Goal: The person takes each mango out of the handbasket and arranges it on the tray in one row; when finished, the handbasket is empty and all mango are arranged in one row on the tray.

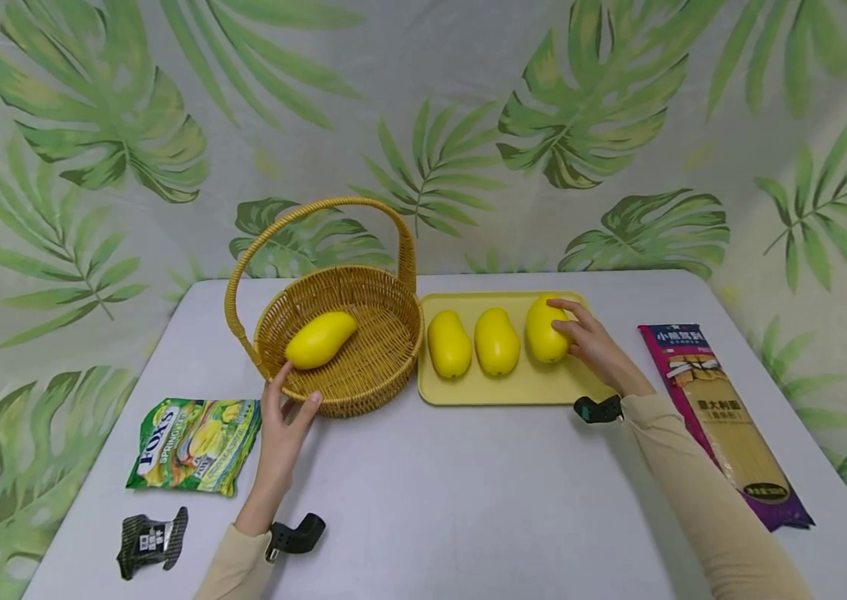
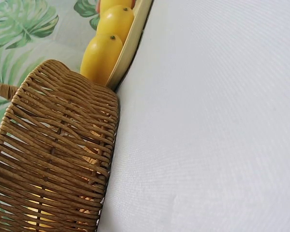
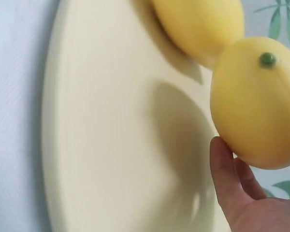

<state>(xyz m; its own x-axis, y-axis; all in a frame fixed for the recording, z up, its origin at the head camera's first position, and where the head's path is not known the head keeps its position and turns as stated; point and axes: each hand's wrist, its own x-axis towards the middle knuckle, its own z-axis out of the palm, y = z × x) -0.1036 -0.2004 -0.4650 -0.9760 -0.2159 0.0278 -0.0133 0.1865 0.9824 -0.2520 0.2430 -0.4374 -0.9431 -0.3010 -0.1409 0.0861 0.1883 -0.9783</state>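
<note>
My right hand (image 1: 594, 346) grips a yellow mango (image 1: 543, 330) at the right end of a pale yellow tray (image 1: 483, 393). In the right wrist view, this mango (image 3: 261, 101) stands clear of the tray surface (image 3: 101, 121), casting a shadow below it. Two more mangoes (image 1: 449, 344) lie side by side on the tray to its left. At the near left rim of a wicker basket (image 1: 386, 392), my left hand (image 1: 284, 421) touches the edge, thumb and index finger spread. One mango (image 1: 322, 340) rests inside the basket. The left wrist view shows mostly basket weave (image 2: 53, 159); that hand is almost wholly hidden there.
A tall arched handle (image 1: 318, 204) rises over the basket, whose right side meets the tray. A green candy bag (image 1: 194, 446) and a small black packet (image 1: 152, 542) lie at the left. A spaghetti pack (image 1: 724, 421) lies at the right on the white table (image 1: 468, 500).
</note>
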